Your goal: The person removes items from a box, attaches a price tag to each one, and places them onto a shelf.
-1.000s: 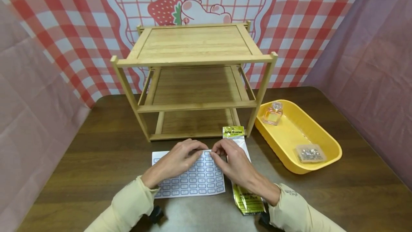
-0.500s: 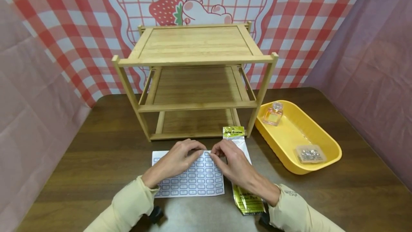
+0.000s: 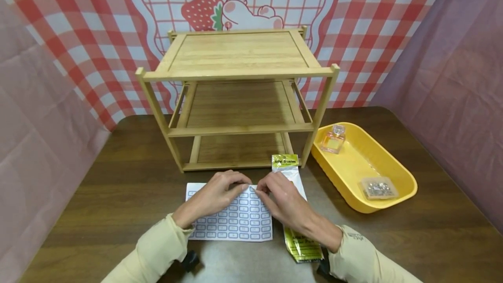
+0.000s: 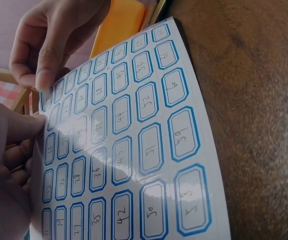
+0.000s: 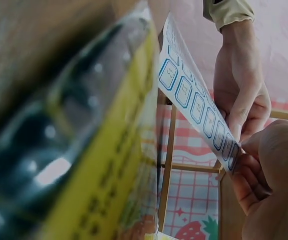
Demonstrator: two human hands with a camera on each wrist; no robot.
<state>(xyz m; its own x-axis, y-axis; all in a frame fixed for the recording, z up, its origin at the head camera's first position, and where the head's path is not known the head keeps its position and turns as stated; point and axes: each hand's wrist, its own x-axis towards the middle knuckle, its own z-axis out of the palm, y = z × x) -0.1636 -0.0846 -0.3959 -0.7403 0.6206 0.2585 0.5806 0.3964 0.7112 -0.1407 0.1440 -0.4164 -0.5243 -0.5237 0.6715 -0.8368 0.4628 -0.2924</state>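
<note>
Both hands are working the far edge of the label sheet (image 3: pixel 235 226), directly under and between them. Left hand (image 3: pixel 218 195): fingers bent, thumb and fingertips closed up at the far edge, pinching the sheet. Right hand (image 3: pixel 287 204): fingers curled in, thumb and index nearly together at the far right corner; left wrist view puts the thumb tip on one end of the corner label (image 4: pixel 47 100). Fingertips of the two hands sit just beside each other. Sheet reaches from under the left hand to just left of the right wrist; far edge looks raised, tilted toward the person. Labels are blue-framed with handwritten numbers. My read: step in hand is getting one corner label started off its backing. Can't tell whether its edge has lifted; the right thumb covers it. Next move should call for left keeping the backing firm while right works a nail under the label and draws it away at a low angle. Tearing or creasing is the likely failure. Brush packet (image 3: pixel 304 248) lies beneath the right wrist and forearm, could snag. Yellow tray (image 3: pixel 365 147) is well right of the right hand; wooden rack (image 3: pixel 241 51) stands beyond both hands.
</note>
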